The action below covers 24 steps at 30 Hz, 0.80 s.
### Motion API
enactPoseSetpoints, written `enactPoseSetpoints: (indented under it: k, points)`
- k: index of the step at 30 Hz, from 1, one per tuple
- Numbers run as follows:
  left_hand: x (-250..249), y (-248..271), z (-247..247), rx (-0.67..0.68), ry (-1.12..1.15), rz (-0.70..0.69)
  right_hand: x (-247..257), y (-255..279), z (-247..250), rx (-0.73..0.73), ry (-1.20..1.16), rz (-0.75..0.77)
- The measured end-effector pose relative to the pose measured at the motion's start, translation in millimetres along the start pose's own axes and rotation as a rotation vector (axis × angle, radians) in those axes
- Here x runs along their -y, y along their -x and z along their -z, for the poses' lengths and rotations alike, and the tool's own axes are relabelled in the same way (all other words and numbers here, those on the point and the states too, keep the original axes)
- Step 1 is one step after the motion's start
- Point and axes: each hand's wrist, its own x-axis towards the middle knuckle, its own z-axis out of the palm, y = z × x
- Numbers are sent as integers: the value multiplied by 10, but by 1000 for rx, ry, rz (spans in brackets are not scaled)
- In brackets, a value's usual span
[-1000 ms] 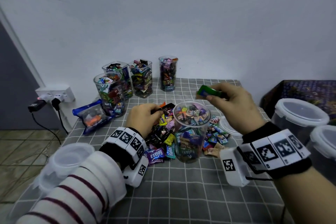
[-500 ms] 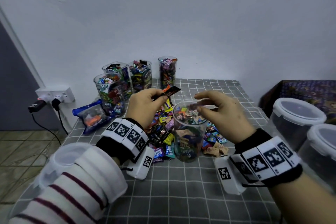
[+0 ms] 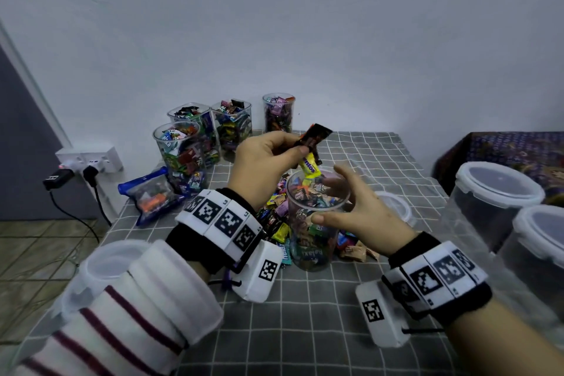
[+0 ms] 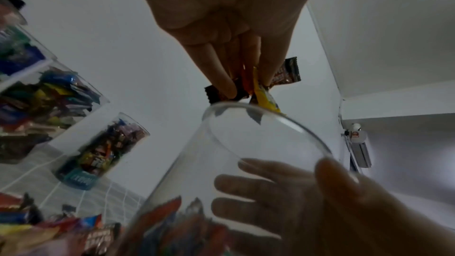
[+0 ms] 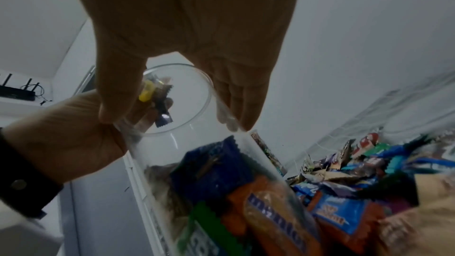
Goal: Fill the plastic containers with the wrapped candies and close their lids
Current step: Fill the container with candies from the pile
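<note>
A clear plastic container (image 3: 314, 241), part full of wrapped candies, stands on the grey checked tablecloth (image 3: 305, 314). My left hand (image 3: 300, 145) pinches a bunch of candies (image 3: 314, 137) just above its open mouth: dark brown wrappers and a yellow one (image 3: 310, 167) hanging down. The left wrist view shows the same candies (image 4: 261, 92) over the rim (image 4: 270, 116). My right hand (image 3: 328, 201) grips the container near its top, thumb (image 5: 118, 104) on the near side, fingers (image 5: 238, 108) on the far side. A loose candy pile (image 3: 276, 217) lies behind the container.
Several filled open containers (image 3: 183, 152) stand at the back left by the wall, with a blue bag (image 3: 149, 195) in front. Two large lidded tubs (image 3: 500, 192) are at the right. A loose lid (image 3: 395, 206) lies right of the pile. A white tub (image 3: 106, 262) sits near left.
My left hand lifted a bunch of candies from the pile up over the container's mouth. My right hand let go of a green candy, then came down and took hold of the container.
</note>
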Motion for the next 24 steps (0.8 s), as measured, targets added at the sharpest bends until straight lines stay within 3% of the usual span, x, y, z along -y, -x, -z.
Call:
enactPoseSetpoints:
  k: [12, 21, 24]
  points:
    - [124, 115, -49, 221, -141, -32, -52, -18, 0, -21, 27, 55]
    - [97, 135, -69, 273, -225, -112, -16, 17, 11, -20, 54, 58]
    - [69, 122, -65, 232, -149, -92, -24, 2, 36, 2, 91, 44]
